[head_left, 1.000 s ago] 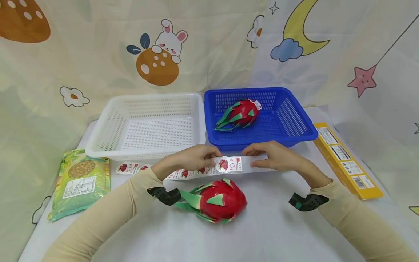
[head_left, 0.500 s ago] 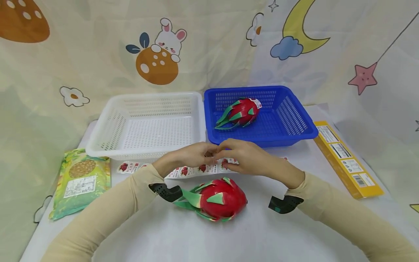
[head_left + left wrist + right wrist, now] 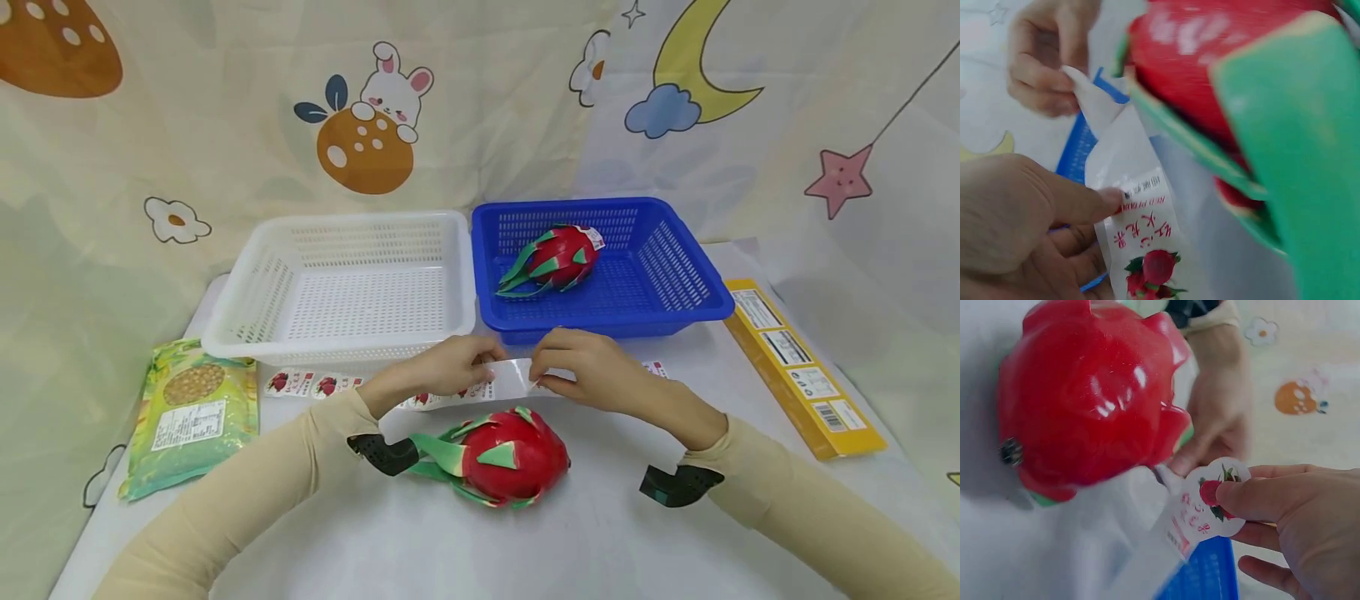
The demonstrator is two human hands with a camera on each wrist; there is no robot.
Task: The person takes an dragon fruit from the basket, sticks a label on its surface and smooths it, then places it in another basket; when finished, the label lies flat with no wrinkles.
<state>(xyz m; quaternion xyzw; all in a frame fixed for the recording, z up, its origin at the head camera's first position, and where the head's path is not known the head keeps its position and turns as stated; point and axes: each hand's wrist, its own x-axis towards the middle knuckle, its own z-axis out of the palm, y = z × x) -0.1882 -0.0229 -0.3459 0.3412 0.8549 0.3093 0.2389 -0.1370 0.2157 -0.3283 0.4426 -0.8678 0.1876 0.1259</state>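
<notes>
Sticker (image 3: 1192,511) is being pinched between the right hand's (image 3: 592,367) thumb and fingers, just in front of the blue basket (image 3: 633,292), while the left hand (image 3: 450,364) is pinching the strip (image 3: 512,380) beside it! Inside that basket, one labelled dragon fruit (image 3: 562,257) is lying, leaves pointing left. White basket (image 3: 367,304) is standing right alongside, and a second fruit (image 3: 517,458) is resting on the surface (image 3: 585,542), nearer the person than both hands.

The left hand (image 3: 456,365) grips a strip of labels (image 3: 512,380), the right hand (image 3: 588,367) with curled fingers at its bare stretch, beyond a red dragon fruit (image 3: 517,462), while another dragon fruit (image 3: 562,258) lies in the blue basket (image 3: 615,321) beside the white basket (image 3: 337,348)
</notes>
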